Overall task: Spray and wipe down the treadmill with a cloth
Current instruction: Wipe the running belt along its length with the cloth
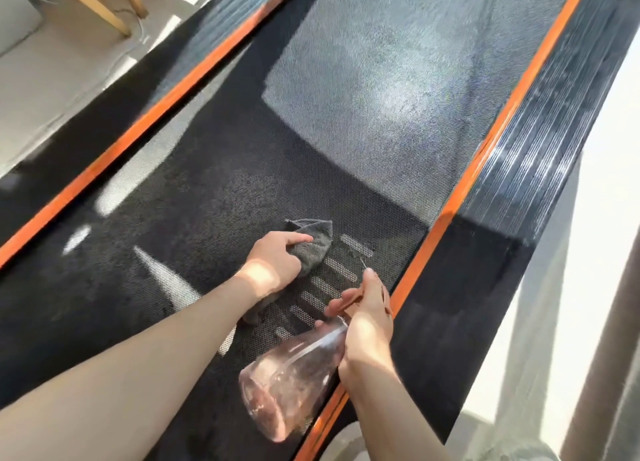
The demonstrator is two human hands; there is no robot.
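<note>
Near the belt's (346, 96) right edge, the left hand (273, 263) bunches the soft, limp cloth (313, 245) while the right hand (367, 325) grips the light, slippery-looking spray bottle (291, 374) by its neck.

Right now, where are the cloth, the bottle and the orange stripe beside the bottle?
cloth (317, 254): head view, its grey fold.
bottle (287, 374): head view, its clear body.
orange stripe (458, 190): head view, right stripe's middle.
</note>
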